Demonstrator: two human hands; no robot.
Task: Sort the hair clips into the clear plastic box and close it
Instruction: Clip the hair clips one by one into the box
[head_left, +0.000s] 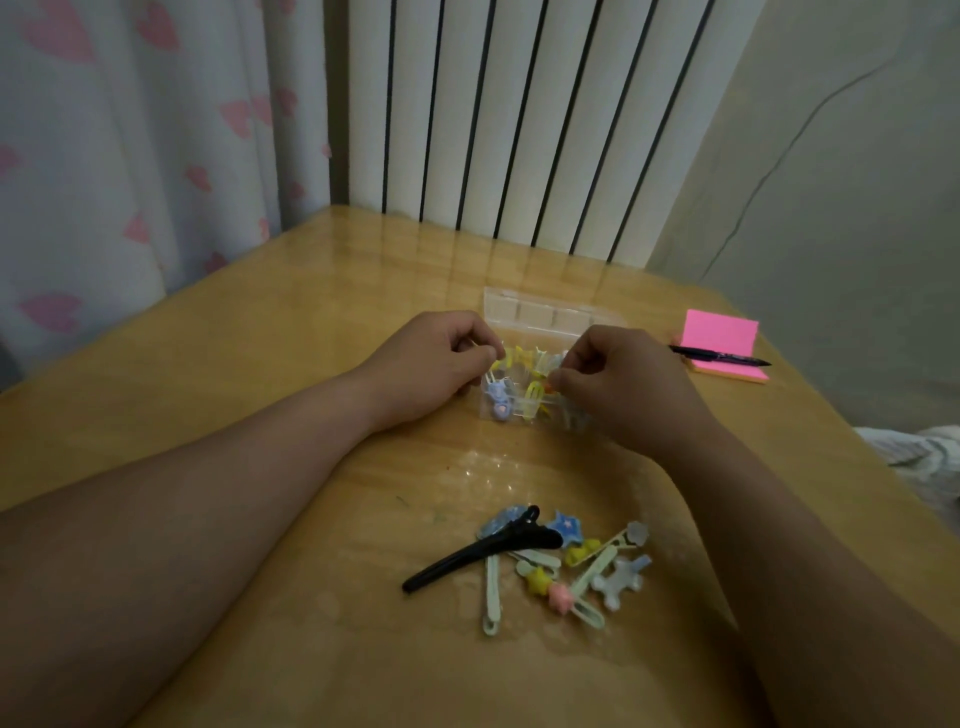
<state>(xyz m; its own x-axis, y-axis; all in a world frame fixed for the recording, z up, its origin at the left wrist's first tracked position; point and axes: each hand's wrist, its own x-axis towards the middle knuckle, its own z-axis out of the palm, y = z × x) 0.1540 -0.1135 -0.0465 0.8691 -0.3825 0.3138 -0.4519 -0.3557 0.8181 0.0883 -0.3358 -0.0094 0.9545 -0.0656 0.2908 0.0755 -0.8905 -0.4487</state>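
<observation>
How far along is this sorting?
Partway. Some small clips sit in the clear box, lid up. The right hand pinches a clip over it; the left hand's fingers curl at its edge. A pile with a black clip lies on the table; closing remains.

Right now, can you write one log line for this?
box: open, clips inside | left hand: curled at box edge, hold unclear | right hand: pinches clip | pile: on table
</observation>
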